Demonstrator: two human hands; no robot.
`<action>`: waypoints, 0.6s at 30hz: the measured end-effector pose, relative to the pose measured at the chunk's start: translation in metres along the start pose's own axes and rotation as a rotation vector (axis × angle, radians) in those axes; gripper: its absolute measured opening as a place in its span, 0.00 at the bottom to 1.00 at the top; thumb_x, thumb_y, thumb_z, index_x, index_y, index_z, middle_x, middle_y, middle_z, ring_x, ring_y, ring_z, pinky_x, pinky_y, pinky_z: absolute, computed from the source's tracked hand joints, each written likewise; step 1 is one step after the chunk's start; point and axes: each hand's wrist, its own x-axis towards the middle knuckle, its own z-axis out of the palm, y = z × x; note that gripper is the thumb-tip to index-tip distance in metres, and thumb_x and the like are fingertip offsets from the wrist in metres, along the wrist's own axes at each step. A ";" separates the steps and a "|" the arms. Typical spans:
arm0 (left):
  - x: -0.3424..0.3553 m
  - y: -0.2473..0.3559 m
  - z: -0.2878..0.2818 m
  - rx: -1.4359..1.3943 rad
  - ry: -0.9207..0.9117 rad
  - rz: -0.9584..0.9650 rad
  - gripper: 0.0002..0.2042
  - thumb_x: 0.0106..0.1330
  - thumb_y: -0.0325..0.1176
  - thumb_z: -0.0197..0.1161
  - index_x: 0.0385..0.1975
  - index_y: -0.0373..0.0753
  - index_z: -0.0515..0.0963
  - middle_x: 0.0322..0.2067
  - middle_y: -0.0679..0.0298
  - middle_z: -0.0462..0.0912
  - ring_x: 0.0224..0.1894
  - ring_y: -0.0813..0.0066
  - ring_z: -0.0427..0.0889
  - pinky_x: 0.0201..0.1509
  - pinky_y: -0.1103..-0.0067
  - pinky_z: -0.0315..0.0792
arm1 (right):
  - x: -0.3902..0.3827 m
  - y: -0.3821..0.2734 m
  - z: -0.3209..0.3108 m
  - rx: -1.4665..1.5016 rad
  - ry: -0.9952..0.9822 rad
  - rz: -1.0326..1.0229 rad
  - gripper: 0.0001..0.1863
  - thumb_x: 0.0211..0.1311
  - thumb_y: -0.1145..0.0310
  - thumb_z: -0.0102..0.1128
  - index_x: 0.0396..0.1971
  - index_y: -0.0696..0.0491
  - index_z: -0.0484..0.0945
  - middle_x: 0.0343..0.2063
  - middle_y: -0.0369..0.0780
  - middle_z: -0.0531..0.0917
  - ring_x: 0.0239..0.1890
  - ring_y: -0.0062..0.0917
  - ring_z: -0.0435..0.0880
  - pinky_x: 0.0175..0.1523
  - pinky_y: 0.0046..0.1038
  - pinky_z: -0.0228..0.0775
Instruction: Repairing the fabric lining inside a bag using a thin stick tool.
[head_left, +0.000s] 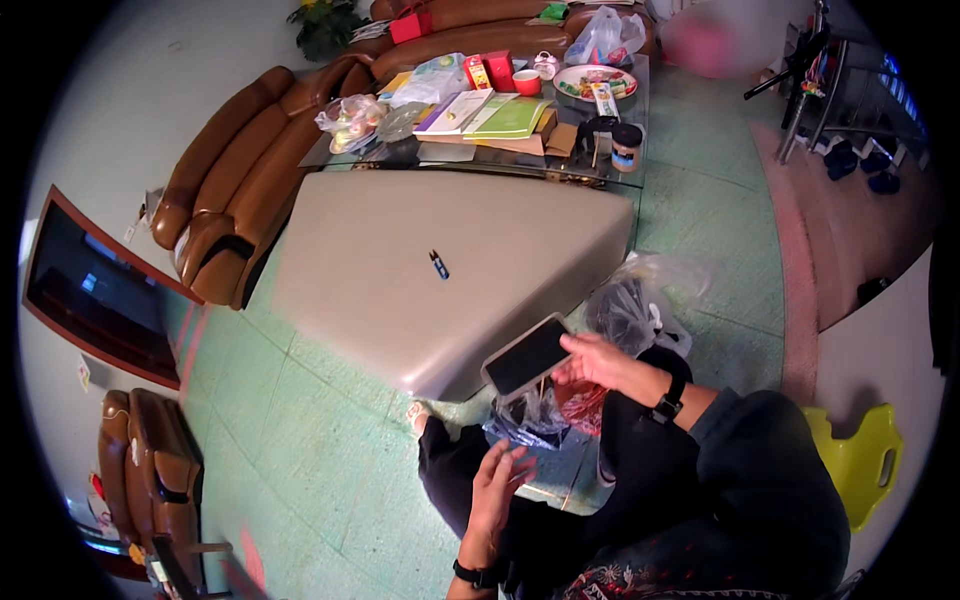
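Note:
My right hand (pixel 590 362) grips a dark-screened phone (pixel 520 355) in a pale case, tilted above my legs at the lower right of the ottoman. Lower down, my left hand (pixel 495 485) is raised near my knee, fingers loosely bent and apart, with nothing clearly in it. Small blue-handled snips (pixel 438 264) lie on the beige ottoman (pixel 370 280). Below the phone are a dark blue plastic bag (pixel 525 425) and red material (pixel 582 412); a clear bag with dark contents (pixel 640 315) sits beside the ottoman.
Behind the ottoman stands a glass table (pixel 630 170) crowded with booklets, bags and dishes. Brown sofas (pixel 220 170) line the left and back. A yellow plastic stool (pixel 860 460) is at my right; a railing (pixel 800 120) and slippers (pixel 880 165) are at far right.

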 end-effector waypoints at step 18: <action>-0.081 0.155 -0.057 0.382 0.435 0.316 0.11 0.67 0.31 0.51 0.44 0.31 0.73 0.37 0.55 0.81 0.37 0.67 0.82 0.42 0.75 0.75 | 0.159 -0.005 -0.144 -0.907 0.387 0.378 0.10 0.56 0.71 0.52 0.35 0.56 0.80 0.30 0.45 0.81 0.35 0.38 0.82 0.40 0.41 0.76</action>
